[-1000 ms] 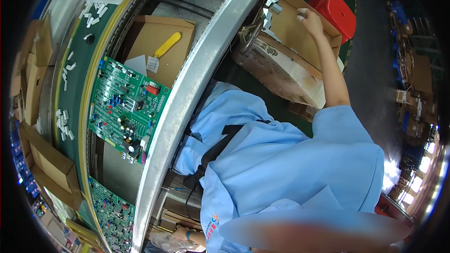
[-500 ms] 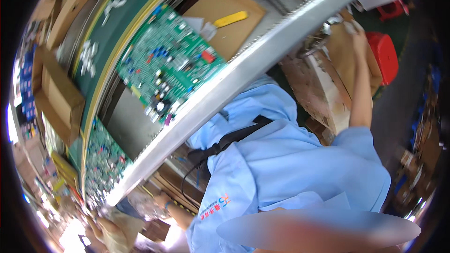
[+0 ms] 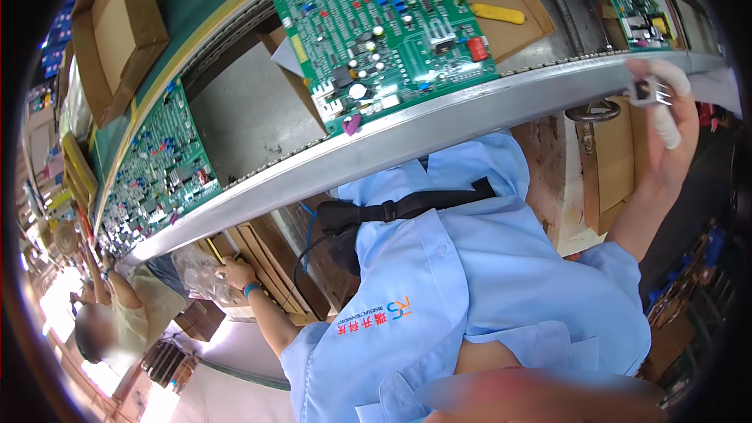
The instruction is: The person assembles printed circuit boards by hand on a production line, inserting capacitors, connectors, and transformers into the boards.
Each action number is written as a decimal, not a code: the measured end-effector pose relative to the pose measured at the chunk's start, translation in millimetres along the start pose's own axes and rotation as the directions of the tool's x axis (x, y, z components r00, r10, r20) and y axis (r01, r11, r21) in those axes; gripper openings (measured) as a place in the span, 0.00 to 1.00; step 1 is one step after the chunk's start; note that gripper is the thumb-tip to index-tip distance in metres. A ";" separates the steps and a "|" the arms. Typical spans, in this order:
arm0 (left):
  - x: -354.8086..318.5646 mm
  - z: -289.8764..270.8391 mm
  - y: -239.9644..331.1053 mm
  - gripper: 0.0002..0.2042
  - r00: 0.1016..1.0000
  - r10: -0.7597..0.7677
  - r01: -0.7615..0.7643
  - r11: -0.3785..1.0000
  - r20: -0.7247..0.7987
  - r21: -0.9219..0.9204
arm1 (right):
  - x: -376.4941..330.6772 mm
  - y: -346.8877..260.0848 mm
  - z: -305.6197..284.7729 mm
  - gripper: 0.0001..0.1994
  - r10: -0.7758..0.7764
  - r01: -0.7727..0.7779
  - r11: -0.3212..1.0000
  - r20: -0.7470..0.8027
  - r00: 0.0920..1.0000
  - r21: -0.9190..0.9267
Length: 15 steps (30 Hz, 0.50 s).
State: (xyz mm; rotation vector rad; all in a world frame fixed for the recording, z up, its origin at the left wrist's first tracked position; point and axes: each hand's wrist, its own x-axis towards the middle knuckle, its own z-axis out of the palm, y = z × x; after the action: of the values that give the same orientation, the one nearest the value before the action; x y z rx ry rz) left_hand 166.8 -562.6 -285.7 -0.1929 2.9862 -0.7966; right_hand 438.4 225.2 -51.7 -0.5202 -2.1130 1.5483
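Note:
My right hand [image 3: 672,121], with white finger covers, is raised at the right beside the metal rail. It pinches a small silver-and-dark electronic component [image 3: 645,92] with metal pins. At the lower left, my left hand [image 3: 237,272], with a blue wristband, has its fingers curled against a clear plastic bag [image 3: 205,272]; whatever is between them is hidden. A green circuit board [image 3: 376,27], filled with parts, lies across the rails in front of me. More boards sit on the line, one to the left [image 3: 160,149] and one at the far right [image 3: 627,0].
A metal rail [image 3: 439,121] runs between my body and the boards. Beyond it lie a yellow-handled tool [image 3: 499,13] on cardboard and a green belt [image 3: 176,27] with white parts. An open cardboard box [image 3: 615,164] stands below my right hand. Another person [image 3: 117,321] works at far left.
My right hand has come up from the cardboard box to the rail, now showing the component. The view has turned, levelling the rail. My left hand stays by the plastic bag.

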 end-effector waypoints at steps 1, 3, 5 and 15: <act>-1.7 -5.9 5.1 0.15 1.000 -0.013 0.013 1.000 0.012 -0.004 | 17.6 -11.9 25.4 0.28 -0.047 0.055 0.996 0.110 0.993 -0.076; -8.3 -14.3 10.8 0.11 0.999 0.026 -0.023 0.997 0.028 -0.074 | 47.5 -14.7 61.9 0.21 -0.168 0.149 0.985 0.297 0.940 0.086; -17.3 -23.2 13.4 0.11 0.999 0.010 -0.004 0.993 0.054 -0.120 | 63.0 -21.9 102.6 0.19 -0.201 0.189 0.979 0.377 0.904 0.071; -18.1 -32.0 8.9 0.10 0.990 0.141 -0.139 0.987 0.018 -0.074 | 82.4 -28.0 177.2 0.17 -0.392 0.666 0.602 0.563 0.727 -0.441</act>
State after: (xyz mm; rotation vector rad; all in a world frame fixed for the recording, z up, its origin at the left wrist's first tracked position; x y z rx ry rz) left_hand 181.5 -536.7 -262.2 0.0061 2.9688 -0.6674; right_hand 268.7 124.7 -58.2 0.3190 -2.7558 0.5972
